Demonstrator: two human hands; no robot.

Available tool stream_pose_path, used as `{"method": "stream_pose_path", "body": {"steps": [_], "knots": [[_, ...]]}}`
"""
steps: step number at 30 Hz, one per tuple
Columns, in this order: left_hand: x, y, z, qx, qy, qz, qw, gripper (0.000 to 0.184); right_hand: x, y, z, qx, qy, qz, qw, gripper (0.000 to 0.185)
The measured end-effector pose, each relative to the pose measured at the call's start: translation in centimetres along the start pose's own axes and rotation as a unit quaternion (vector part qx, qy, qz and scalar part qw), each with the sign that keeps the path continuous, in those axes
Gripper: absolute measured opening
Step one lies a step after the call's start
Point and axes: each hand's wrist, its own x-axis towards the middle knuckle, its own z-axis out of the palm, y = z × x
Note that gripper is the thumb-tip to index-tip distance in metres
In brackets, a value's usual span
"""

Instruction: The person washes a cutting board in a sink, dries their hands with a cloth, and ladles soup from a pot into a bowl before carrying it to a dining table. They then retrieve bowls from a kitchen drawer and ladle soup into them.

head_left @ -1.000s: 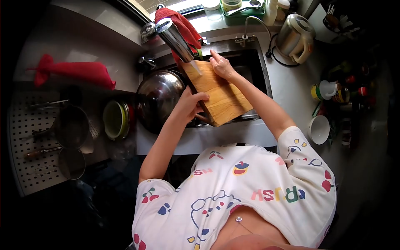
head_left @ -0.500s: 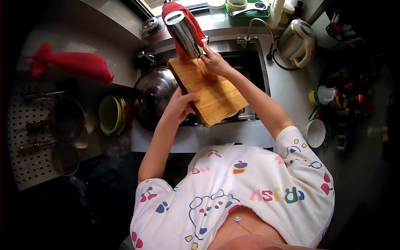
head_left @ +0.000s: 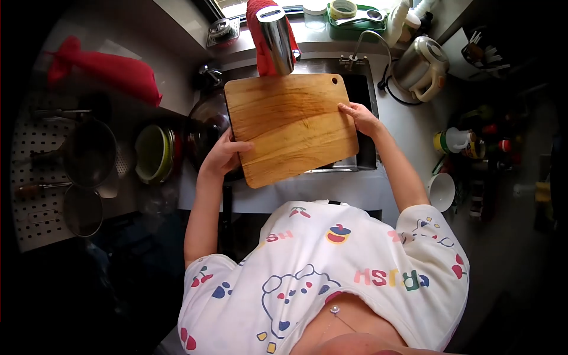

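Head view: the wooden board [head_left: 293, 127] is held above the sink [head_left: 365, 93], its opposite edges clamped by the left hand [head_left: 222, 155] and right hand [head_left: 364, 120], though fingers underneath are hidden. Holding seems the present step; even support is needed for any move.

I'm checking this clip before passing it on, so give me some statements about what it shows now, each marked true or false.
1. The left hand and right hand hold the board. True.
2. The kettle is to the right of the sink. True.
3. The board lies at the bottom of the sink. False: it is held up in both hands.
4. A red cloth is behind the tap. True.
5. The right hand grips the tap. False: it is on the board's right edge.
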Motion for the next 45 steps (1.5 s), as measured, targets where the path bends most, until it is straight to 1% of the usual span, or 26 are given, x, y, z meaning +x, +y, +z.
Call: {"method": "stream_pose_path", "body": {"steps": [1,4,8,9,12,13,16,17,20,23,24,25,26,27,28,30,31,32,33,34,35,38,40,41,44,45], "knots": [[0.0,-0.3,0.1,0.022,0.018,0.021,0.999,0.065,-0.2,0.3,0.0,0.033,-0.019,-0.042,0.998,0.040],[0.1,-0.7,0.5,0.091,0.056,0.084,0.991,0.064,-3.4,-0.7,0.4,0.123,-0.008,-0.136,0.983,0.036],[0.9,-1.5,0.5,0.200,0.057,0.150,0.966,0.057,-7.0,-1.4,-0.1,0.140,0.014,-0.209,0.968,0.034],[1.0,-1.6,0.5,0.231,0.060,0.165,0.957,0.054,-8.1,-1.8,-0.4,0.122,0.034,-0.223,0.967,0.032],[1.1,-2.0,0.8,0.311,0.095,0.243,0.914,0.045,-10.8,-3.6,-0.8,0.083,0.038,-0.351,0.932,0.032],[1.2,-1.8,1.0,0.315,0.110,0.279,0.901,0.037,-11.8,-4.7,-0.9,0.073,0.035,-0.377,0.923,0.033],[1.5,-0.9,0.9,0.331,0.121,0.309,0.883,0.034,-14.7,-8.0,-0.5,0.010,0.063,-0.444,0.894,0.035],[1.8,-0.7,1.1,0.375,0.151,0.365,0.839,0.031,-16.1,-9.3,0.5,-0.018,0.081,-0.462,0.883,0.035],[2.3,-1.0,2.1,0.310,0.126,0.343,0.878,0.039,-19.2,-13.5,4.0,-0.124,0.129,-0.520,0.835,0.036],[4.0,-3.6,4.6,0.200,0.181,0.287,0.919,0.044,-21.6,-17.3,7.4,-0.274,0.171,-0.543,0.775,0.036],[5.0,-4.8,4.0,0.051,0.104,0.261,0.958,0.045,-22.7,-18.2,9.3,-0.308,0.177,-0.542,0.762,0.035],[6.6,-6.4,3.2,-0.099,0.023,0.226,0.969,0.046,-23.4,-18.8,10.8,-0.341,0.184,-0.539,0.748,0.035],[7.9,-7.8,2.4,-0.244,-0.060,0.184,0.950,0.048,-23.7,-19.3,11.8,-0.391,0.187,-0.569,0.699,0.034],[8.8,-9.0,2.1,-0.318,-0.082,0.178,0.928,0.041,-23.8,-19.6,12.7,-0.439,0.190,-0.595,0.646,0.033],[9.0,-9.5,2.6,-0.416,-0.141,0.159,0.884,0.037,-23.8,-19.7,13.4,-0.484,0.191,-0.618,0.590,0.032],[9.7,-11.5,4.5,-0.594,-0.251,0.115,0.756,0.032,-23.4,-19.7,14.5,-0.512,0.176,-0.614,0.574,0.035],[11.6,-13.7,4.0,-0.413,-0.201,0.221,0.860,0.030,-23.2,-19.8,14.9,-0.531,0.173,-0.613,0.559,0.036],[13.4,-15.8,3.5,-0.216,-0.117,0.307,0.919,0.028,-23.0,-19.8,15.1,-0.550,0.168,-0.610,0.544,0.037],[13.3,-15.8,3.4,-0.359,-0.232,0.237,0.873,0.028,-22.9,-19.8,15.4,-0.552,0.166,-0.594,0.561,0.039],[13.1,-15.9,3.4,-0.487,-0.339,0.159,0.789,0.028,-22.8,-19.9,15.5,-0.553,0.169,-0.596,0.557,0.038],[12.9,-16.2,3.7,-0.490,-0.267,0.152,0.816,0.027,-22.7,-20.0,15.5,-0.553,0.171,-0.599,0.554,0.038],[13.4,-16.7,3.2,-0.477,-0.256,0.155,0.826,0.027,-22.4,-20.2,15.3,-0.554,0.179,-0.593,0.556,0.038],[11.8,-15.5,3.8,-0.468,-0.173,0.134,0.856,0.024,-22.4,-20.5,15.3,-0.557,0.181,-0.598,0.547,0.039],[10.7,-14.9,4.2,-0.462,-0.129,0.124,0.868,0.023,-22.8,-20.7,15.7,-0.568,0.181,-0.569,0.566,0.040],[9.3,-14.8,3.6,-0.482,-0.131,0.148,0.853,0.020,-23.5,-22.0,16.9,-0.561,0.149,-0.589,0.563,0.041],[7.6,-14.4,4.0,-0.477,-0.077,0.155,0.862,0.017,-23.5,-22.4,17.4,-0.552,0.137,-0.594,0.569,0.040]]}}
